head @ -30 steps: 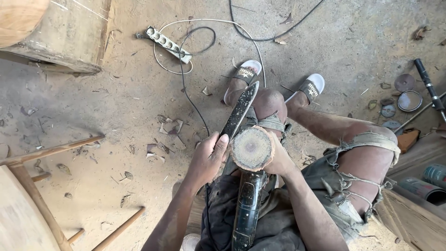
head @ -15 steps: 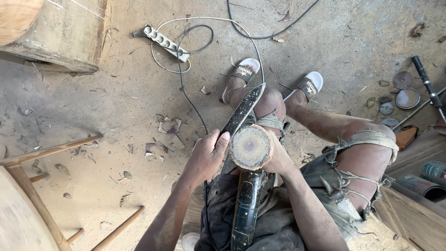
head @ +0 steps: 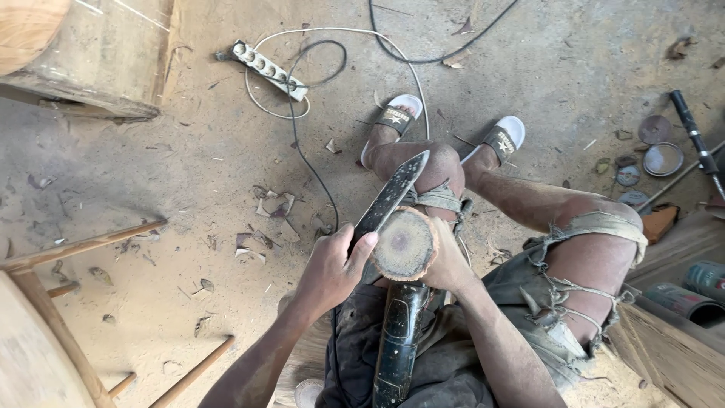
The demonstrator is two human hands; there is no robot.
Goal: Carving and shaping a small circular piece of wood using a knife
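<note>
I sit with a short dark-barked log point(head: 398, 340) standing upright between my legs, its round pale cut end point(head: 404, 245) facing up. My right hand point(head: 451, 263) wraps around the log's right side just below that end. My left hand point(head: 331, 270) grips the handle of a long dark machete point(head: 393, 195) pressed against the log's left edge. The blade points up and to the right across my knee. Both feet wear white slide sandals point(head: 396, 117) on the dusty floor.
A white power strip point(head: 268, 69) with black and white cables lies on the floor ahead. Wood chips point(head: 264, 208) are scattered to the left. Wooden stool legs point(head: 83, 245) stand at left, a wooden block point(head: 91, 53) at top left. Metal discs point(head: 653, 151) and cans point(head: 706, 279) lie at right.
Both hands keep the same grip on the machete and the log. Only the view has shifted slightly.
</note>
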